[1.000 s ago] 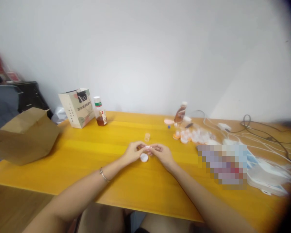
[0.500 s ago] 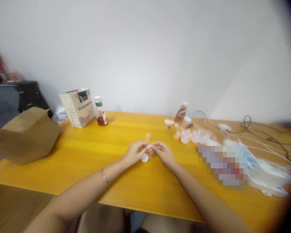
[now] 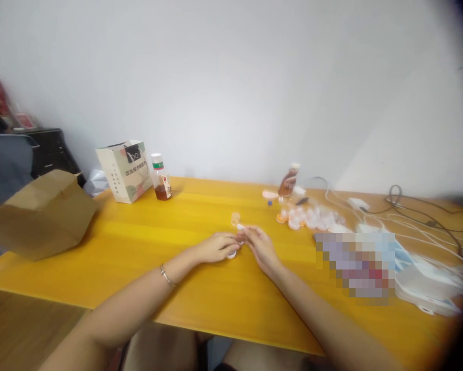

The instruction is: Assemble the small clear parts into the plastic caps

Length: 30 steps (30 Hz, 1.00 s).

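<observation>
My right hand [image 3: 261, 248] pinches a small white piece [image 3: 240, 226] between thumb and fingertips, just above the table. The piece is too small and blurred to name. My left hand [image 3: 218, 247] meets it from the other side, fingers bent and closed near the right fingertips; what they hold, if anything, is hidden. Under the left fingers a round white lid-like disc [image 3: 232, 255] lies on the table, mostly covered. Just beyond both hands stands a small clear, open-looking container [image 3: 235, 217].
On the wooden table [image 3: 138, 288], several clear and orange small containers [image 3: 312, 216] cluster to the right, before a brown bottle [image 3: 289, 181]. Cables [image 3: 416, 214] and face masks [image 3: 428, 281] lie far right. Left are a jar [image 3: 161, 180], a printed bag [image 3: 126, 172] and a brown paper bag [image 3: 41, 216].
My left hand has lowered and now covers most of the white disc. My right fingertips have risen slightly with the small white piece, towards the clear container.
</observation>
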Available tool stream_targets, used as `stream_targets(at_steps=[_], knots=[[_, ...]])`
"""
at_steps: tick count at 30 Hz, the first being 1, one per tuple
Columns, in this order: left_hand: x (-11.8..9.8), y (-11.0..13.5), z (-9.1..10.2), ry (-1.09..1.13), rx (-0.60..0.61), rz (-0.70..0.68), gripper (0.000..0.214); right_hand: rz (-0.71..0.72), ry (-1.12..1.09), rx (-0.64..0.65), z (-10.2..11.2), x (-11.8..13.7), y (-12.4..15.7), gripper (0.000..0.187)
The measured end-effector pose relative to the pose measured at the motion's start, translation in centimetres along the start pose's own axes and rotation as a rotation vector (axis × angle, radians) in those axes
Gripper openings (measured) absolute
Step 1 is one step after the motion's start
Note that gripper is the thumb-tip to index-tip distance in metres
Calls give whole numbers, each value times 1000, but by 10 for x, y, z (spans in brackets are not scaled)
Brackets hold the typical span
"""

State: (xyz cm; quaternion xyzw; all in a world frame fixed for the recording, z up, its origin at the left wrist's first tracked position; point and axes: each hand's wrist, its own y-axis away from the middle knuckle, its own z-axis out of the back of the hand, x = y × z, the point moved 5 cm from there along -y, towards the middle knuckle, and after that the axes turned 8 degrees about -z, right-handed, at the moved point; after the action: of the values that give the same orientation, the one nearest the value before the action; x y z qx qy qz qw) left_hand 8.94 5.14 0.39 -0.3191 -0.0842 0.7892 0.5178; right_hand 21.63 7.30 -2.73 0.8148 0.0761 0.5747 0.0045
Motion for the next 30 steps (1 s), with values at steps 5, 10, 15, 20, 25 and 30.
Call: stream_targets(at_steps=[5,10,15,20,25,30], knots=[[11,2,1,4,-12,73,27,-14,14,25,-1,1,0,23],[20,4,4,43,-78,146,21,46,59,-30,6,4,-4,24],[38,11,10,127,-322,316,17,62,125,-49,8,4,-7,24],[54,16,10,326,-510,424,21,38,199,11,3,5,-3,29],[51,14,9,574,-521,401,26,23,239,7,1,5,-1,28],[49,14,10,583,-508,399,24,45,308,-3,0,5,0,26]])
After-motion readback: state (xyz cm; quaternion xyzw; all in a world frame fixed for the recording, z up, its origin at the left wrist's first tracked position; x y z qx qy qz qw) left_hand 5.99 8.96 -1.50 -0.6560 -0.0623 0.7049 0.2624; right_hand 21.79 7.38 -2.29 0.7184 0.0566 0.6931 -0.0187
